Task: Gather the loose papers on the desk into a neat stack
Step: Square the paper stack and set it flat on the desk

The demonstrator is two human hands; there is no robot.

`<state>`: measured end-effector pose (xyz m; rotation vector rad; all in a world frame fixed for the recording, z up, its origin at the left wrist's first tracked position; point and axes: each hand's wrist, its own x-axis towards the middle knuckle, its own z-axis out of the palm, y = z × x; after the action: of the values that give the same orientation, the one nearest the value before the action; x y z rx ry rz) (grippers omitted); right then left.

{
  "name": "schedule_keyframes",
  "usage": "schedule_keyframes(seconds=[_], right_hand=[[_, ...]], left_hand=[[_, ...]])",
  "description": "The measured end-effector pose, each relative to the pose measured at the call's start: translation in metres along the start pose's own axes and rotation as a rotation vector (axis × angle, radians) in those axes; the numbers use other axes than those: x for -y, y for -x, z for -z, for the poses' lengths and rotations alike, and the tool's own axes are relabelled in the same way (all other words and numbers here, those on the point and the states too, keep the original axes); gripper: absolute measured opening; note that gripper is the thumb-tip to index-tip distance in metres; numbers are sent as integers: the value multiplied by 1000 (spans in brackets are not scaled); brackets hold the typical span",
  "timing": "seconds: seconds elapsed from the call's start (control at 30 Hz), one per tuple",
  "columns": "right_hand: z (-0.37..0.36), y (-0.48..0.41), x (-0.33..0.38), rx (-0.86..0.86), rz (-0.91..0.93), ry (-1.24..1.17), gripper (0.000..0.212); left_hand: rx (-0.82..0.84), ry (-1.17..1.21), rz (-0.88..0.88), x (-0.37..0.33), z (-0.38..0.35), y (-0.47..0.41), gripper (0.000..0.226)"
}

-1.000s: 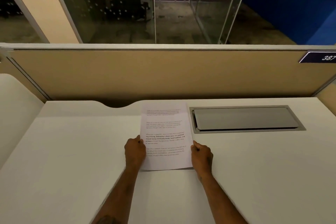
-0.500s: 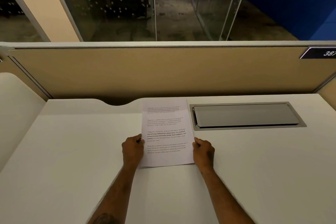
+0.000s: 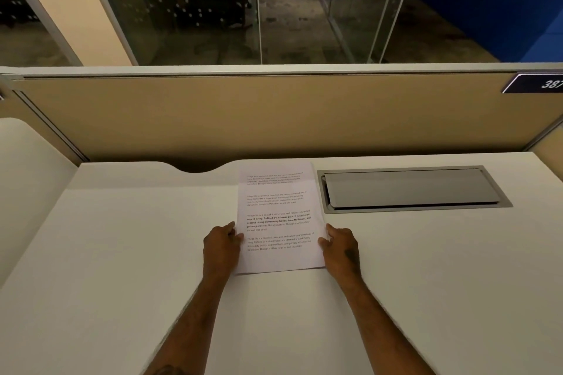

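A stack of white printed papers [image 3: 278, 201] lies flat in the middle of the white desk [image 3: 122, 253], its long side running away from me. Only the top sheet's text shows; how many sheets lie under it I cannot tell. My left hand [image 3: 221, 248] rests against the stack's left edge near the bottom, thumb on the top sheet. My right hand [image 3: 340, 248] presses the right edge at the same height, fingertips touching the paper.
A grey metal cable hatch [image 3: 411, 189] is set into the desk just right of the papers. A tan partition [image 3: 274, 119] closes the back of the desk, with a curved cable cut-out [image 3: 198, 166] at its foot. Another desk surface [image 3: 27, 179] adjoins on the left.
Both hands and the stack have stayed almost in place; the hands slid slightly up the paper's side edges. The view tilted a little.
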<state>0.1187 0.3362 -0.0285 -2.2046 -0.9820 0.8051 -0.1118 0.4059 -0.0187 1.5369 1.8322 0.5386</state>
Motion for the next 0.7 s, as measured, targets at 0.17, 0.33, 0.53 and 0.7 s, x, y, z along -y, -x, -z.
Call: schedule_keyframes(seconds=[0.17,0.33,0.53,0.7], right_hand=[[2,19,-14,-61,22,-25,38],[-1,26,-21,-47,8,-53,26],[-3,24,-22,-64,-168,-353,20],[-5,23,-20,-66,-191,-460,26]], left_hand=[[-6,37,-85,13,-2,31,42],[10,-37,-149,24,-11,51,34],[23,-58,-152,25,-14,52,36],[8,-55,-148,24,-16,54,37]])
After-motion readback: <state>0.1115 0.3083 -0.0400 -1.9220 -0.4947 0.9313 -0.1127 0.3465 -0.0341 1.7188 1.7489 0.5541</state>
